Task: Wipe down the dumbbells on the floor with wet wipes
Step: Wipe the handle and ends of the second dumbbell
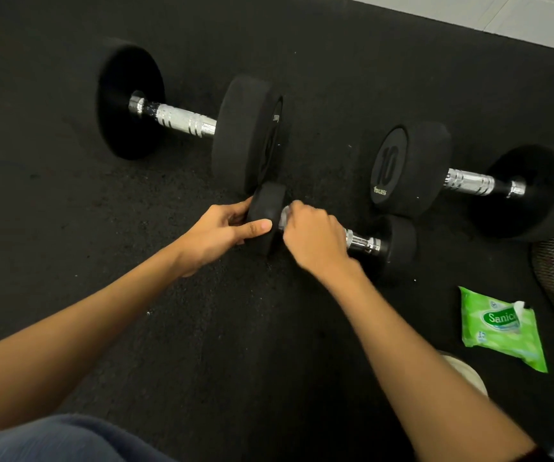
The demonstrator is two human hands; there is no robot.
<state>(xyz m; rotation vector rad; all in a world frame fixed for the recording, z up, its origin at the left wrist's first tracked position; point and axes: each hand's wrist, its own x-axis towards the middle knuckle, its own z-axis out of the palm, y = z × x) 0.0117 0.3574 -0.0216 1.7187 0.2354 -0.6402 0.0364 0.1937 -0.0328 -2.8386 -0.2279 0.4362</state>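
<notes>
The small dumbbell lay on the black rubber floor in the head view, nearest the person, with two larger dumbbells beyond it: one at upper left, one marked 10 at right. The left hand gripped the small dumbbell's left head, thumb across its face, steadying it. The right hand was clenched around the chrome handle with a wet wipe showing at the knuckles. The green wipe pack sat on the floor to the right, a sheet poking from its opening.

To do this step well, the left hand should probably hold the head firm so the bar cannot roll, while the right twists and slides the wipe along the whole handle, into the collars at both heads.
</notes>
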